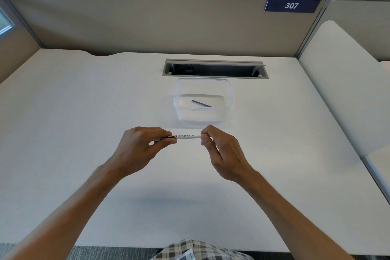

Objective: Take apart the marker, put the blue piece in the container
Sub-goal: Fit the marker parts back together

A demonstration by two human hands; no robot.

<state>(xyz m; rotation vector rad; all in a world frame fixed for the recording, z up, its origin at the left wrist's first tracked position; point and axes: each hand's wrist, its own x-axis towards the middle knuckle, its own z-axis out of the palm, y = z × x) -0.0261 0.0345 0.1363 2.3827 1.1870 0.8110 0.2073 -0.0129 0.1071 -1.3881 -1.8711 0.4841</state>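
We're gripping the slim white whiteboard marker [185, 136] with left hand [139, 145] and right hand [219, 148] pinching opposite ends, just in front of the clear plastic container [203, 118] holding the thin blue stick [201, 103].

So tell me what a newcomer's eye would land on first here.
First, the two hands at the centre of the white desk: the left hand and right hand each pinch one end of a white board marker held level between them. Just beyond sits a clear plastic container with a thin blue piece lying inside. Up right, a dark blue sign reads 307.
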